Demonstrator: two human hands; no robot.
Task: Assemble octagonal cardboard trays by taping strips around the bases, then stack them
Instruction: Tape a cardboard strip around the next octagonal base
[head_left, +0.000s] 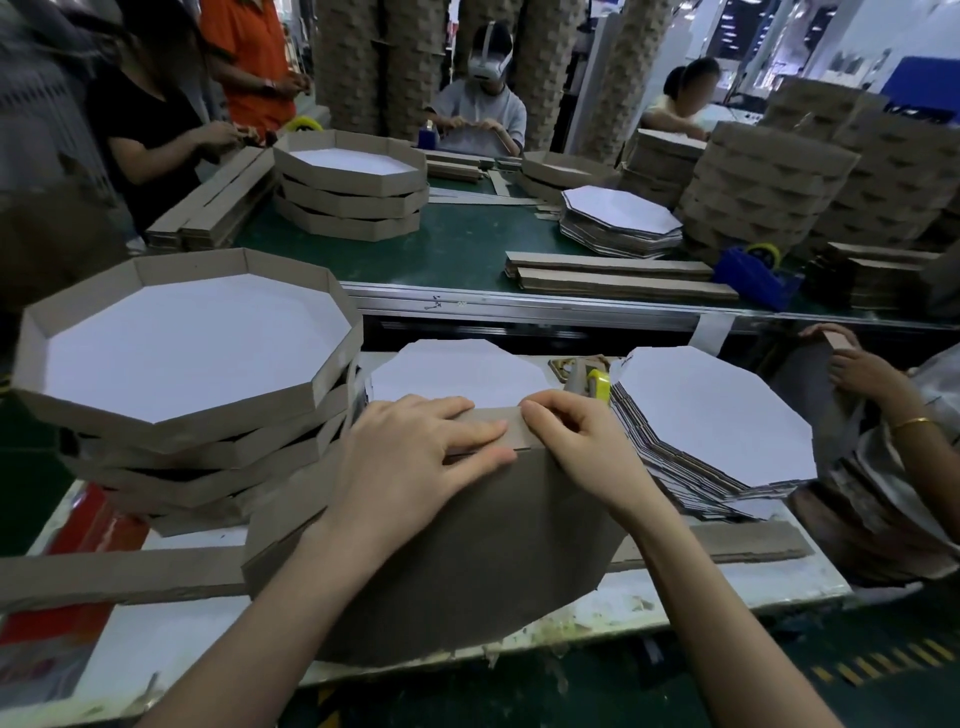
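Observation:
A brown octagonal base (467, 561) stands tilted on the white table in front of me, its underside toward me. A cardboard strip (511, 423) runs along its top edge. My left hand (415, 447) lies on that strip, fingers stretched flat, thumb pressing on the base just below. My right hand (576, 436) pinches the strip at its right end with curled fingers. Finished trays (187, 338) are stacked at the left. A pile of white-faced flat bases (711, 410) lies at the right, another (457, 374) behind the strip.
A yellow tape dispenser (592, 382) sits behind my right hand. Loose strips (104, 577) lie at the table's front left, more strips (727, 540) at the right. Another person's hands (852, 364) work at the far right. Across the green conveyor (467, 249) are other workers and tray stacks.

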